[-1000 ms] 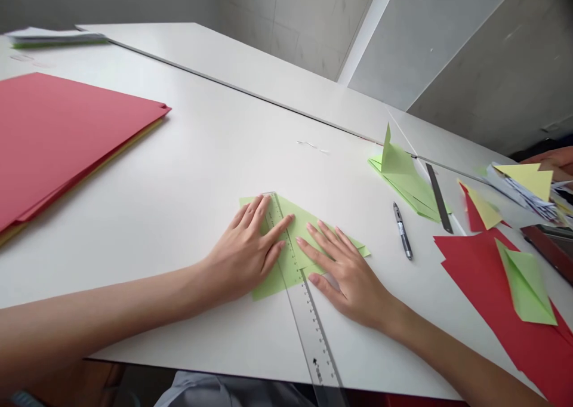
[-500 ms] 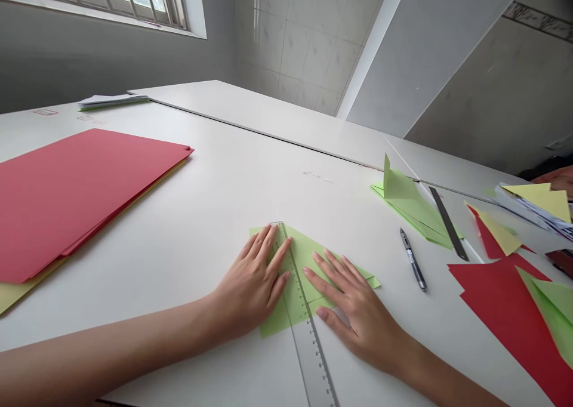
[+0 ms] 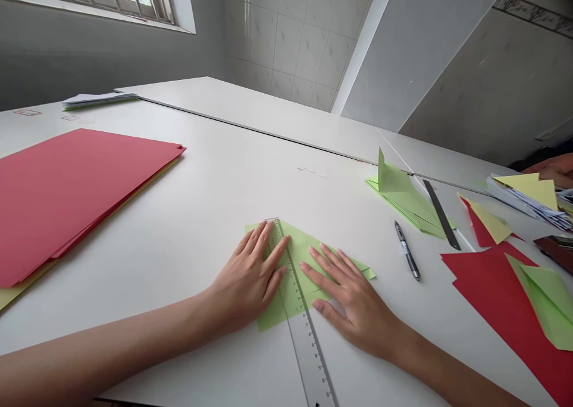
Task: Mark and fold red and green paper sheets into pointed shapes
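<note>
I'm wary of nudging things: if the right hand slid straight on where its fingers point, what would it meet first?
Probably the clear ruler, which lies across the green paper just ahead of the right hand; the left hand rests just beyond it.

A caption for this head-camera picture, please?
Left hand pins a ruler across green paper; right hand presses the paper.

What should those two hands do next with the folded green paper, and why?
Probably slide the right hand along the clear plastic ruler, pressing the folded green paper flatter: both hands lie flat on it, the left hand steadying the ruler.
</note>
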`<control>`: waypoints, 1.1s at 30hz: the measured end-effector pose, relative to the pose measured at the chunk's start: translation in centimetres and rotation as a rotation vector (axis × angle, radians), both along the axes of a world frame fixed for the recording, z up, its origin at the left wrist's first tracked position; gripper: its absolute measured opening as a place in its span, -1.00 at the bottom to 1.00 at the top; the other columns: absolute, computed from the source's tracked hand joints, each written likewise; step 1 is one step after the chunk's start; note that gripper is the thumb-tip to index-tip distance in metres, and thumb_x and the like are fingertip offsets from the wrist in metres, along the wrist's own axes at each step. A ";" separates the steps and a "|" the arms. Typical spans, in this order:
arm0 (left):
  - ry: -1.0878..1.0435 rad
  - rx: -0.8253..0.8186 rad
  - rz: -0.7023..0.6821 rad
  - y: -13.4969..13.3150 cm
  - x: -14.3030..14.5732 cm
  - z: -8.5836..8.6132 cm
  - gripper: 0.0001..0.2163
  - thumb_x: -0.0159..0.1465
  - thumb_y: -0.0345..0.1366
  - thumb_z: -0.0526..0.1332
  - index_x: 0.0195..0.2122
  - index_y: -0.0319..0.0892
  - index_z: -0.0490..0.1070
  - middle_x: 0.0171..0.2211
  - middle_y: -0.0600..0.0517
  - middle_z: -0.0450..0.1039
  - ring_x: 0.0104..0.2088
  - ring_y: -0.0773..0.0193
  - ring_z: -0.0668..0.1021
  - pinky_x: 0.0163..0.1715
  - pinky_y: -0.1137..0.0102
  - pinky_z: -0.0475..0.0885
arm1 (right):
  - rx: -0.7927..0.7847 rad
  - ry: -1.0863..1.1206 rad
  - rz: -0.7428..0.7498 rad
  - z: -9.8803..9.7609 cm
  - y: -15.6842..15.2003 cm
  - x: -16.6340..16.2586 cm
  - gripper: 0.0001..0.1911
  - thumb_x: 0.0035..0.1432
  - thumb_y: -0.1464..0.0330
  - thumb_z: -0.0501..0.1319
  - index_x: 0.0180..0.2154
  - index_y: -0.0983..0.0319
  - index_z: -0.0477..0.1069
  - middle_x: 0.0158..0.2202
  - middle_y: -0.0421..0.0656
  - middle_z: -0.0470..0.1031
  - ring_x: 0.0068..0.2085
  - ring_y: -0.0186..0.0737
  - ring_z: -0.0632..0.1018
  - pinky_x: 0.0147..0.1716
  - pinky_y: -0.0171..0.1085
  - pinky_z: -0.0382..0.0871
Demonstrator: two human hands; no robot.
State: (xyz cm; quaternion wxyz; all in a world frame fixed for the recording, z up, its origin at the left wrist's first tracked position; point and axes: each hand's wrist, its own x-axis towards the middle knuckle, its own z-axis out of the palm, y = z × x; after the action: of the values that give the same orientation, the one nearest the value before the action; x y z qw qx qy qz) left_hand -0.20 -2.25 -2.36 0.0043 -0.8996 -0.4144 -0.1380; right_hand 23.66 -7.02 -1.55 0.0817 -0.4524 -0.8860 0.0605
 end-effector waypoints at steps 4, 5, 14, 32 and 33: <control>-0.012 0.011 -0.002 0.1 -0.1 -0.1 -0.52 0.43 -0.15 -0.09 0.32 -0.24 0.09 0.36 -0.28 -0.05 0.36 -0.14 0.04 0.23 -0.08 0.19 | 0.015 0.018 0.006 -0.1 0.0 0.0 -0.43 0.40 0.18 -0.03 0.36 0.08 -0.07 0.40 -0.20 -0.08 0.40 -0.06 -0.09 0.30 0.18 0.01; -0.019 0.012 -0.003 0.1 -0.1 -0.1 -0.52 0.43 -0.15 -0.09 0.32 -0.23 0.09 0.36 -0.27 -0.05 0.36 -0.14 0.04 0.23 -0.08 0.19 | 0.016 0.023 0.007 -0.2 0.0 0.0 -0.43 0.39 0.18 -0.02 0.36 0.08 -0.06 0.40 -0.19 -0.08 0.40 -0.06 -0.09 0.30 0.18 0.02; -0.036 -0.012 0.011 0.1 -0.1 -0.4 -0.46 0.43 -0.12 -0.10 0.34 -0.32 -0.01 0.36 -0.29 -0.05 0.36 -0.10 0.01 0.27 -0.05 0.13 | -0.008 0.024 -0.006 0.1 -0.1 0.1 -0.45 0.40 0.16 -0.04 0.35 0.06 -0.02 0.40 -0.22 -0.10 0.40 -0.06 -0.11 0.30 0.18 0.02; -0.015 -0.014 -0.007 0.4 0.0 -0.1 -0.46 0.43 -0.08 -0.15 0.33 -0.29 0.03 0.34 -0.26 0.01 0.36 -0.08 0.04 0.27 -0.03 0.13 | 0.027 0.062 -0.003 0.1 -0.1 0.3 -0.45 0.37 0.17 0.00 0.33 0.08 0.04 0.38 -0.17 -0.01 0.40 -0.05 -0.03 0.30 0.17 0.03; -0.018 -0.014 -0.007 0.4 0.1 -0.1 -0.45 0.43 -0.07 -0.16 0.32 -0.30 0.04 0.34 -0.27 0.01 0.36 -0.09 0.04 0.27 -0.03 0.13 | 0.024 0.062 -0.004 0.1 0.0 0.4 -0.45 0.38 0.16 0.00 0.33 0.07 0.03 0.39 -0.17 -0.01 0.40 -0.05 -0.03 0.30 0.17 0.02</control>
State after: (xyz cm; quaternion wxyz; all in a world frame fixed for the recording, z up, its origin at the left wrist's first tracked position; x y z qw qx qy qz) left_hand -0.11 -1.85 -2.46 -0.0062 -0.8998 -0.4120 -0.1433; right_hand 24.04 -7.06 -1.45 0.1146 -0.4510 -0.8828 0.0637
